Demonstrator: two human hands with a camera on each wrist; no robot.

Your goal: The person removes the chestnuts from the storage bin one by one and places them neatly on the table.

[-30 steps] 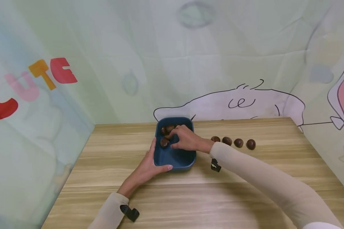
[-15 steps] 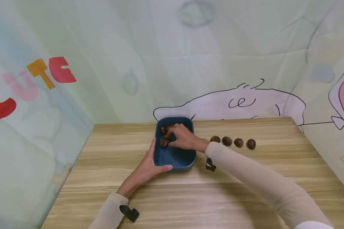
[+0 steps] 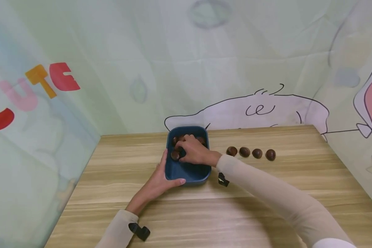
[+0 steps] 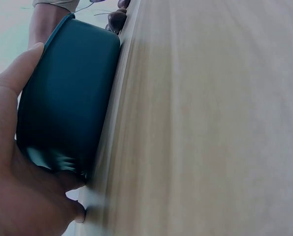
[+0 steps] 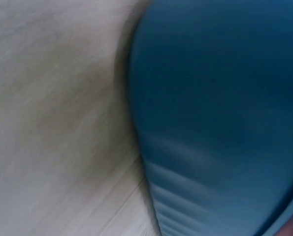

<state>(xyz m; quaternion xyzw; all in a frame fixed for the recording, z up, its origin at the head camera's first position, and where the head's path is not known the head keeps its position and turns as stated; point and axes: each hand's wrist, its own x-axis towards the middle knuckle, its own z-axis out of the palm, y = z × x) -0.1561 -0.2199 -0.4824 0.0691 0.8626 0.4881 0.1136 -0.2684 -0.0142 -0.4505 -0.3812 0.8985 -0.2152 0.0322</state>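
A dark blue rectangular bin (image 3: 189, 174) stands at the back of the table, with several glossy brown chestnuts inside near its far end. My left hand (image 3: 158, 177) grips the bin's near left corner, thumb over the front rim and fingers along the left wall; the left wrist view shows this hold on the bin (image 4: 72, 93) too. Inside the bin, my right hand (image 3: 194, 150) reaches down with bent fingers, thumb and forefinger about the right side of a chestnut (image 3: 175, 155). Its palm hides part of the contents. In the right wrist view, only the bin's outer wall (image 5: 210, 98) fills the frame.
To the right of the bin, several chestnuts (image 3: 244, 152) lie in a row on the wood-grain table (image 3: 204, 213). A printed cloth backdrop (image 3: 142, 69) rises along the table's back edge and left side.
My right hand has shifted slightly left inside the bin, its thumb now closer to the chestnut by the left wall. My left hand stays on the bin. The chestnuts in the row have not moved.
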